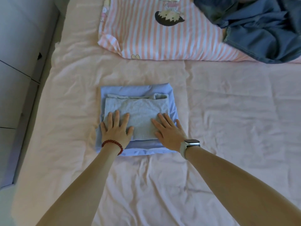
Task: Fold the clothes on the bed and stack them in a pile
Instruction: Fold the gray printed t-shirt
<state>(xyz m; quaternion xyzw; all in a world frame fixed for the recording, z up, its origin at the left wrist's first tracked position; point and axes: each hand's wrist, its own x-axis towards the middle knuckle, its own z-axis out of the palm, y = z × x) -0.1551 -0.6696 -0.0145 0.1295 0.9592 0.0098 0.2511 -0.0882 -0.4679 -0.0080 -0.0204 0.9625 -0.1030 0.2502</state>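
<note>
A folded grey garment (140,111) lies on top of a larger folded light-blue garment (135,89) in the middle of the pink bed (228,111). My left hand (116,128), with a red bead bracelet at the wrist, presses flat on the grey garment's near left corner, fingers straight. My right hand (169,131), with a white watch at the wrist, lies flat on its near right corner. A crumpled pair of dark blue jeans (260,28) lies unfolded at the far right, partly on the pillow.
A pink-and-white striped pillow (154,35) with a cartoon figure lies across the head of the bed. Grey cabinet fronts (17,62) run along the bed's left edge. Wrinkled pink sheet spreads to the right of the pile and in front of it.
</note>
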